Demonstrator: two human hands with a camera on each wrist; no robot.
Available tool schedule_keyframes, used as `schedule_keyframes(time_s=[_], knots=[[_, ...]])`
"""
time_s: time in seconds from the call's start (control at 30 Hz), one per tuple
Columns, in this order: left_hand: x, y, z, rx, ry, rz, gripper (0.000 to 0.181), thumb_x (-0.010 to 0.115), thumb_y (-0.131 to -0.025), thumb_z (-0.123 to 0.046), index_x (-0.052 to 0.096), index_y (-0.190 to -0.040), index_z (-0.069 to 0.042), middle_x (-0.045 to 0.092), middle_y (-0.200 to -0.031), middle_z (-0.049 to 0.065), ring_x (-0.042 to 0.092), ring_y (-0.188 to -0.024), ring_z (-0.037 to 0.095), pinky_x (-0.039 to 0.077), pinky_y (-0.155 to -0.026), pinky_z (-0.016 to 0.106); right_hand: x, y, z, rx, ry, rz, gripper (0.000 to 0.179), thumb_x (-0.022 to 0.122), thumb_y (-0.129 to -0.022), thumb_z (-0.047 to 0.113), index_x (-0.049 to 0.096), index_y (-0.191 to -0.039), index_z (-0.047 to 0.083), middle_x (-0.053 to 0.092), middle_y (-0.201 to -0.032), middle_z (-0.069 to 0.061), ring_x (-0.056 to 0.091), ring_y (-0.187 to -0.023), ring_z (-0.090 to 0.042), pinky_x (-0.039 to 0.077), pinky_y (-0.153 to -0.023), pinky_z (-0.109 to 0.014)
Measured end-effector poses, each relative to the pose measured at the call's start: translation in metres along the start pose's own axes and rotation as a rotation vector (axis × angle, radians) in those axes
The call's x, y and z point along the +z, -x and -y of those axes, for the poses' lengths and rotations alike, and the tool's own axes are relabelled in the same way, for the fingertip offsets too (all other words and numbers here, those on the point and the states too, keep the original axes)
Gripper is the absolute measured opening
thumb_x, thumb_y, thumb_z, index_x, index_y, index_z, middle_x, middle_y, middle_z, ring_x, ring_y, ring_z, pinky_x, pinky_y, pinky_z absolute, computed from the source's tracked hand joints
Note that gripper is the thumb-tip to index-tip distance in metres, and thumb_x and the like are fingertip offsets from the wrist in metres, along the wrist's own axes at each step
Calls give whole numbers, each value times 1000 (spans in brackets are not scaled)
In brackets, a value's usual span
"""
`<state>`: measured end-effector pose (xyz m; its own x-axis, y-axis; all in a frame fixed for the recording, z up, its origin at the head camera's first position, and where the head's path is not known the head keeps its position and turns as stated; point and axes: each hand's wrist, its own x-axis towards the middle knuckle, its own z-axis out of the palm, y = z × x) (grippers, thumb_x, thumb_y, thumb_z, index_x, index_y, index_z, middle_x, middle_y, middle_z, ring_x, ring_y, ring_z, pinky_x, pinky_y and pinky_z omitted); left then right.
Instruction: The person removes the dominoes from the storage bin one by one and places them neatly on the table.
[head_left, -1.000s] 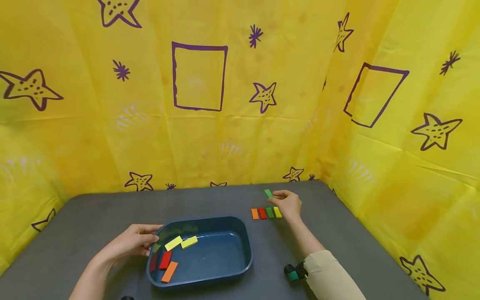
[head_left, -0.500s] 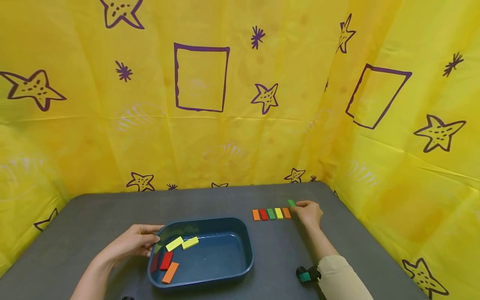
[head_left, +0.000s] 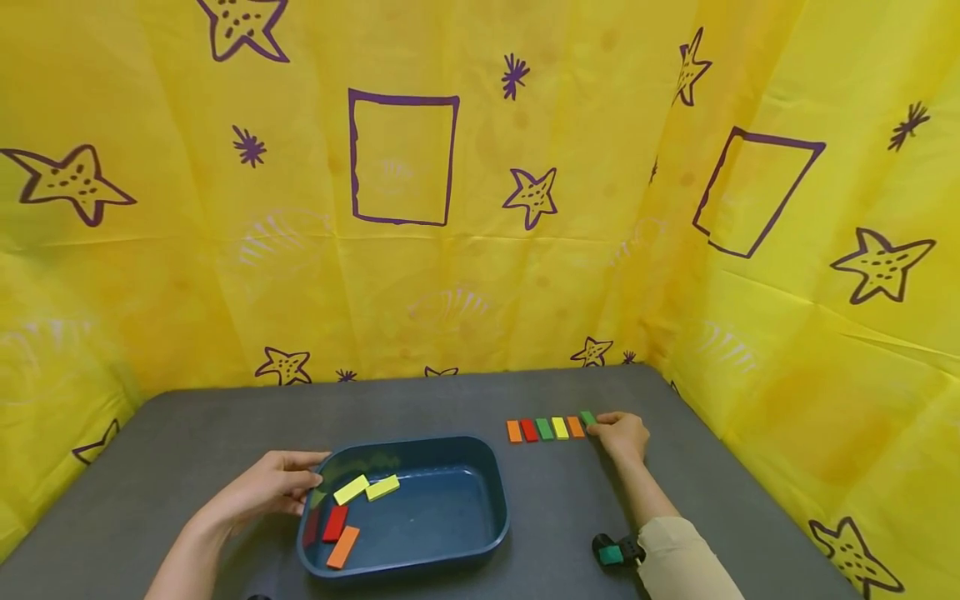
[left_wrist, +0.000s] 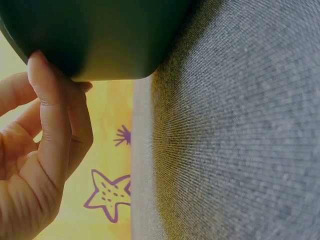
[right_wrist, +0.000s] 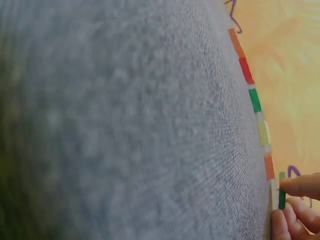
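My right hand (head_left: 624,435) pinches a green block (head_left: 588,418) at the right end of a row on the table. In the right wrist view the green block (right_wrist: 282,191) sits between thumb and fingers, beside an orange block (right_wrist: 269,166). Leftward from there the row runs yellow (head_left: 559,428), green (head_left: 543,429), red (head_left: 529,430) and orange (head_left: 513,431), with narrow gaps. My left hand (head_left: 268,485) grips the left rim of a dark blue plastic tub (head_left: 420,560). In the left wrist view that hand (left_wrist: 50,130) has its fingertips at the tub's edge (left_wrist: 115,55).
Inside the tub, at its left side, lie two yellow blocks (head_left: 351,490), a red block (head_left: 335,523) and an orange block (head_left: 343,547). The grey tabletop (head_left: 420,408) ends at a yellow curtain (head_left: 480,292) with purple starfish, behind and to the right.
My right hand has carried the green block rightward and lowered it beside the orange block, which the hand hid at first. My left hand has stayed on the tub.
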<state>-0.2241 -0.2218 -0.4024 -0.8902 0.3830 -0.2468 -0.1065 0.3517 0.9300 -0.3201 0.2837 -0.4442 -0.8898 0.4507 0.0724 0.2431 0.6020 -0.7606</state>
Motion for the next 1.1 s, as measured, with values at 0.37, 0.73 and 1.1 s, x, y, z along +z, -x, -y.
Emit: schedule_keyframes(time_s=[0.37,0.73,1.1], knots=[[0,0,2,2,7,-1,61,50,-99,-14,27,-148,16,63,-81,1,56,-67,9,53,-63,23,3,0,-3,-3,20,3,32,76,-79,18,75,-104,-3,67,-117,-27,57,-113,-49,46,-97,-55],[0,0,1,5,7,6,61,49,-100,-13,26,-148,16,63,-81,2,55,-66,9,53,-63,23,2,1,-2,-16,62,23,32,76,-78,20,75,-100,-3,69,-112,-26,58,-111,-49,47,-94,-55],[1,0,2,1,1,-5,61,49,-100,-13,27,-148,16,63,-81,2,56,-67,9,53,-63,23,0,3,2,11,43,-3,30,71,-78,21,76,-97,-1,70,-112,-26,59,-109,-48,48,-93,-54]])
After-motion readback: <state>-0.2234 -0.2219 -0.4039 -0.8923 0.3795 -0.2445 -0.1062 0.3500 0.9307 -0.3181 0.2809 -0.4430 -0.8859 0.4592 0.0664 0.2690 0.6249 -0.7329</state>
